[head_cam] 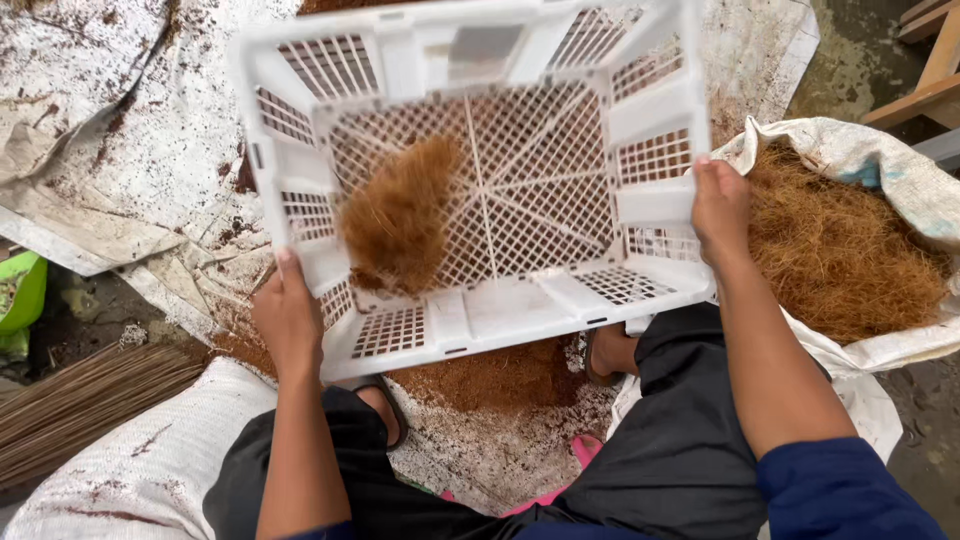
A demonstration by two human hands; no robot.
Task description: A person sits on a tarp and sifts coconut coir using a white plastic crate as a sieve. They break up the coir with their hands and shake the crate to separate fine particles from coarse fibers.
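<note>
Item: white plastic crate (480, 180), lattice floor and slotted walls, held tilted above the ground sheet with its open top facing the camera. Contents: one clump of brown coconut-like fibre (400, 215), lying against the lattice floor on the left half; the right half of the floor was bare.

Left hand (288, 315): clenched on the crate's near left corner, thumb on the rim. Right hand (720, 205): clenched on the crate's right wall, fingers wrapped over the rim.

Below the crate: a heap of fine reddish-brown dust (500, 375) on the white woven ground sheet (160, 150), just in front of the person's feet. The sheet was stained and speckled with the same dust toward its far left corner.

Right of the crate: an open white sack (850, 150), filled with coarse brown fibre (840, 250), touching the person's right forearm side.

Near edge: the person's dark trousers (680, 440), sandals, and a blue sleeve (840, 490) at the right arm. A second white sack (140, 460) lay at the near left.

Left margin: a bundle of thin brown sticks (80, 400) on the ground and a green container (20, 290), partly cut off. Top right corner: wooden planks (930, 70).
</note>
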